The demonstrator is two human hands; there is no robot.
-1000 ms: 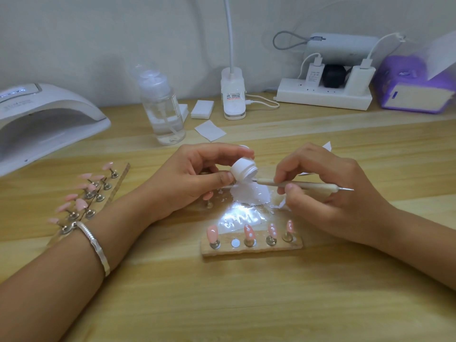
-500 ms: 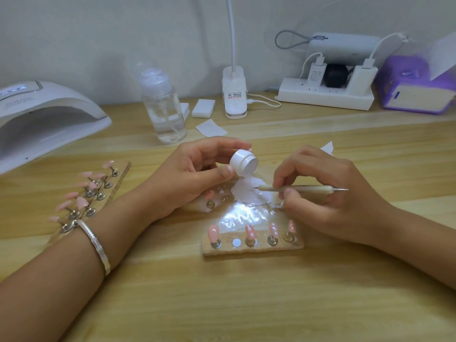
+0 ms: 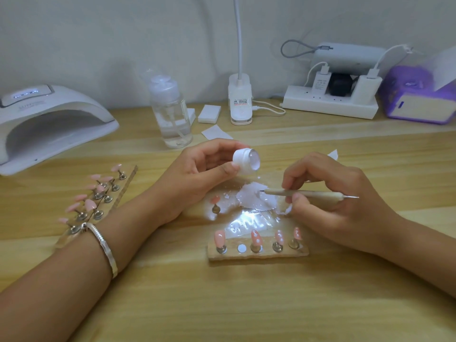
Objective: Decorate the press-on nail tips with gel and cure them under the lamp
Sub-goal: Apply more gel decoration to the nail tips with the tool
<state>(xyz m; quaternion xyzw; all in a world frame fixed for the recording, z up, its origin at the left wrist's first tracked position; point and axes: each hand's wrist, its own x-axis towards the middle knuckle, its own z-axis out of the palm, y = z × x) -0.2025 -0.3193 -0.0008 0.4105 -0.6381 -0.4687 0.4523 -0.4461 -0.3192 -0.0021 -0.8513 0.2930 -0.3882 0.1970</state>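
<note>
- Left hand, thumb and fingers curled round a small white gel pot, held up off the counter and tipped on its side, open mouth to the right.
- Right hand, pinching a thin dotting pen, point down on a white blob of gel on shiny clear film.
- Between the two wrists, a wooden stand with four pink nail tips, three with white dots.
- One more pink tip on a peg beside the film.
- Left of the left wrist, a rack of plain pink tips.
- Far back: white curing lamp at left, clear pump bottle, power strip.
</note>
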